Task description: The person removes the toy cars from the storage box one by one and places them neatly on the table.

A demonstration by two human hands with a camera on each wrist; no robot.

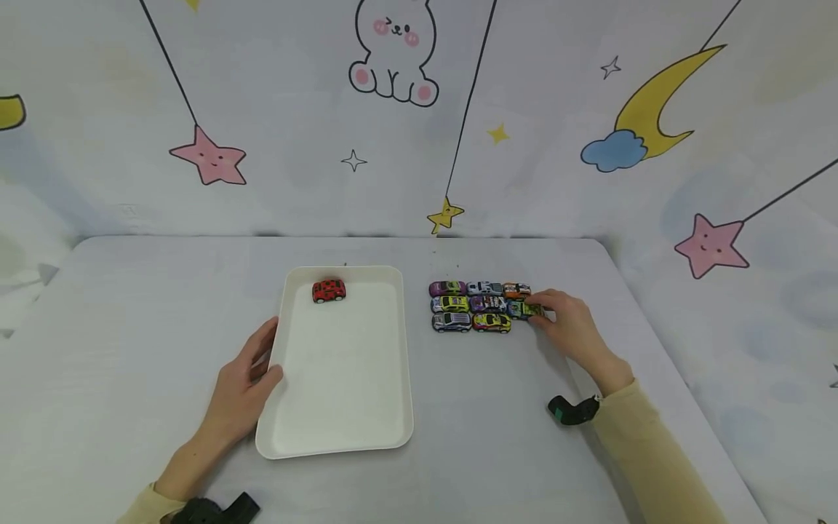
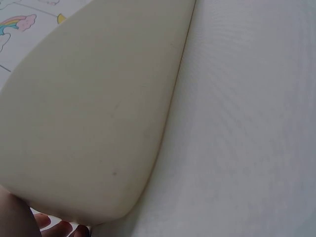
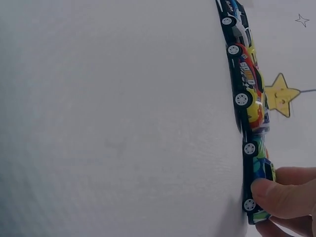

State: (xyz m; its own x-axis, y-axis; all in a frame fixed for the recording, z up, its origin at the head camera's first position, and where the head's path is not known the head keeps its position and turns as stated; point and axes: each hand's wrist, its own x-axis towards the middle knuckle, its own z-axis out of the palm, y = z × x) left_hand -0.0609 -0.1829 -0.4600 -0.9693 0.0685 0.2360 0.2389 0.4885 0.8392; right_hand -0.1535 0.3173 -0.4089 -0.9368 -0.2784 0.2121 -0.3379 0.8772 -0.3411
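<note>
A white tray (image 1: 402, 378) lies on the table with one red toy car (image 1: 329, 290) at its far end. My left hand (image 1: 245, 378) grips the tray's left rim, thumb over the edge; the left wrist view shows the tray's outer wall (image 2: 94, 113) close up. To the right, several toy cars (image 1: 471, 306) are packed in rows. My right hand (image 1: 566, 320) pinches the green toy car (image 1: 521, 310) at the right end of the middle row. In the right wrist view my fingers (image 3: 284, 197) curl round that green car (image 3: 259, 170).
The table (image 1: 131, 327) is covered in a pale grey cloth, with a decorated backdrop behind it. The table's right edge (image 1: 655, 320) runs close to my right arm. A black wrist strap (image 1: 572, 411) sits on my right wrist.
</note>
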